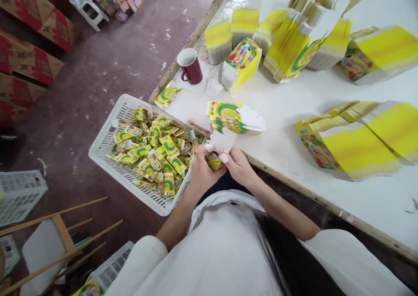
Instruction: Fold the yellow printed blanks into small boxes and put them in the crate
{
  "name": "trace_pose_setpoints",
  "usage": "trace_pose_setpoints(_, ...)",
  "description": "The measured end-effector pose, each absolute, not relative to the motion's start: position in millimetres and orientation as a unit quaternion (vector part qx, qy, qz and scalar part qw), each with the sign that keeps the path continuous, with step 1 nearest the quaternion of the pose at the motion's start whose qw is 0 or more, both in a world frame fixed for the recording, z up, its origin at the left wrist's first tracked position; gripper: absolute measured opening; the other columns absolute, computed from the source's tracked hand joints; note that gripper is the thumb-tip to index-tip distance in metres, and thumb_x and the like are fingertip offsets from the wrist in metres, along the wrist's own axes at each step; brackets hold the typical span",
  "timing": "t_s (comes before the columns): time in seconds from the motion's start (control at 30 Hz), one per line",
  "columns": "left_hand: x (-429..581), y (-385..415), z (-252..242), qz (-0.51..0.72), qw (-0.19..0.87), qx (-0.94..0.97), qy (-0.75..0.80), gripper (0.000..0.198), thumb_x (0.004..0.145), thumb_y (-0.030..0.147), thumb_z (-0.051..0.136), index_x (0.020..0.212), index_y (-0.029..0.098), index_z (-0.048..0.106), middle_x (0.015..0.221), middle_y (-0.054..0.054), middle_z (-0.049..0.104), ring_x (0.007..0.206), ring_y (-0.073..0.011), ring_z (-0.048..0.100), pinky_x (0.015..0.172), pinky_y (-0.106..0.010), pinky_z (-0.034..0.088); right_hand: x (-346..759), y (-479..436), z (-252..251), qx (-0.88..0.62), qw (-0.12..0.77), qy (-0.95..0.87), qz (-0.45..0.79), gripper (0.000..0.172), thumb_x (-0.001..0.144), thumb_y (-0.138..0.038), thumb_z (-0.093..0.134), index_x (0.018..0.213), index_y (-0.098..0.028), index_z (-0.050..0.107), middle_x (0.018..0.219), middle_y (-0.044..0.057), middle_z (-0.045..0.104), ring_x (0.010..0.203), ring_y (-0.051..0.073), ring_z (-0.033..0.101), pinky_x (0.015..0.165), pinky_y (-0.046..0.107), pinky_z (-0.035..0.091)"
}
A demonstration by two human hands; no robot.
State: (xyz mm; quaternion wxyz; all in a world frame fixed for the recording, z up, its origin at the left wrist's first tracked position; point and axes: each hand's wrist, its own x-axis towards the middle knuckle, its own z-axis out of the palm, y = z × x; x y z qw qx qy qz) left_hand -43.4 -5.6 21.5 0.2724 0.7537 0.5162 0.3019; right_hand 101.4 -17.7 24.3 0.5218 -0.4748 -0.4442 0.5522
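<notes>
Both my hands hold one small yellow-green carton (214, 161) at the table's near edge, its white flaps standing up. My left hand (203, 174) is wrapped round its left side. The fingers of my right hand (237, 167) are closed on its right side at the flaps. Just beyond them, a small stack of flat printed cartons (228, 115) lies on the white table (277, 113). To the left, beside the table, a white plastic basket (107, 150) holds many small folded cartons (153, 152).
A dark red mug (192, 69) stands near the table's left edge. Bundles of yellow cartons (359, 148) lie at the right and far side. On the floor are brown boxes (26, 65), a white stool (88, 8) and a wooden-legged chair (44, 248).
</notes>
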Motion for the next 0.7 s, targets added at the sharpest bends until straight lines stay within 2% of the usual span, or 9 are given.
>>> trace_pose_setpoints(0.07, -42.7, -6.4, 20.4, 0.287, 0.258, 0.786, 0.483, 0.059, 0.072, 0.032, 0.077, 0.118, 0.026, 0.040, 0.101, -0.003, 0.065, 0.087, -0.0208, 0.069, 0.074, -0.032, 0.055, 104.2, -15.2, 16.9, -0.442, 0.498, -0.390, 0.636, 0.065, 0.089, -0.069, 0.058, 0.133, -0.021, 0.062, 0.127, 0.011, 0.071, 0.119, 0.030, 0.066, 0.108, 0.049, 0.051)
trace_pose_setpoints(0.13, -42.3, -7.7, 19.5, 0.265, 0.252, 0.802, 0.472, 0.056, 0.073, 0.029, 0.074, 0.118, 0.026, 0.041, 0.103, -0.004, 0.066, 0.091, -0.0230, 0.070, 0.075, -0.034, 0.055, 108.5, -13.3, 11.0, -0.400, 0.467, -0.374, 0.694, 0.071, 0.085, -0.068, 0.065, 0.139, -0.023, 0.058, 0.133, 0.010, 0.069, 0.124, 0.029, 0.064, 0.110, 0.047, 0.050)
trace_pose_setpoints(0.23, -42.5, -8.4, 20.5, 0.217, 0.274, 0.799, 0.490, 0.057, 0.072, 0.028, 0.070, 0.120, 0.025, 0.040, 0.107, -0.007, 0.067, 0.093, -0.0257, 0.071, 0.076, -0.036, 0.056, 112.5, -11.7, 5.3, -0.373, 0.435, -0.422, 0.703, 0.076, 0.084, -0.066, 0.068, 0.146, -0.024, 0.053, 0.143, 0.009, 0.063, 0.134, 0.028, 0.057, 0.118, 0.047, 0.042)
trace_pose_setpoints(0.33, -44.1, -5.4, 22.7, 0.174, 0.308, 0.782, 0.514, 0.057, 0.071, 0.025, 0.069, 0.120, 0.026, 0.040, 0.103, -0.005, 0.067, 0.087, -0.0255, 0.071, 0.073, -0.036, 0.056, 110.5, -12.4, 1.7, -0.415, 0.443, -0.466, 0.644, 0.081, 0.087, -0.066, 0.064, 0.152, -0.022, 0.046, 0.151, 0.012, 0.055, 0.143, 0.030, 0.048, 0.123, 0.050, 0.033)
trace_pose_setpoints(0.43, -45.5, -0.1, 19.2, 0.163, 0.334, 0.779, 0.505, 0.057, 0.072, 0.025, 0.070, 0.121, 0.026, 0.041, 0.100, -0.005, 0.067, 0.084, -0.0254, 0.070, 0.071, -0.038, 0.056, 106.7, -17.0, 1.2, -0.438, 0.446, -0.540, 0.564, 0.082, 0.091, -0.055, 0.063, 0.159, -0.020, 0.035, 0.160, 0.014, 0.045, 0.149, 0.032, 0.041, 0.125, 0.051, 0.031)
trace_pose_setpoints(0.53, -44.7, 3.1, 10.1, 0.179, 0.310, 0.806, 0.471, 0.047, 0.073, 0.020, 0.069, 0.114, 0.025, 0.048, 0.105, -0.009, 0.065, 0.104, -0.0294, 0.067, 0.087, -0.044, 0.057, 106.0, -21.1, 1.0, -0.427, 0.432, -0.623, 0.493, 0.066, 0.095, -0.031, 0.059, 0.158, -0.023, 0.040, 0.162, 0.012, 0.042, 0.151, 0.029, 0.038, 0.124, 0.049, 0.034)
trace_pose_setpoints(0.6, -44.0, 3.2, 6.7, 0.204, 0.280, 0.804, 0.484, 0.051, 0.073, 0.017, 0.069, 0.118, 0.024, 0.048, 0.114, -0.012, 0.063, 0.115, -0.0306, 0.063, 0.098, -0.046, 0.054, 107.7, -20.5, -1.7, -0.445, 0.439, -0.636, 0.453, 0.057, 0.096, -0.019, 0.049, 0.153, -0.027, 0.048, 0.161, 0.009, 0.045, 0.151, 0.026, 0.040, 0.124, 0.048, 0.034)
trace_pose_setpoints(0.7, -46.8, 3.4, 11.3, 0.223, 0.250, 0.783, 0.525, 0.062, 0.074, 0.022, 0.073, 0.129, 0.020, 0.044, 0.124, -0.015, 0.059, 0.119, -0.0311, 0.062, 0.101, -0.049, 0.052, 111.8, -16.6, -8.0, -0.493, 0.466, -0.609, 0.412, 0.058, 0.097, -0.016, 0.044, 0.154, -0.027, 0.045, 0.157, 0.012, 0.048, 0.150, 0.025, 0.041, 0.124, 0.049, 0.034)
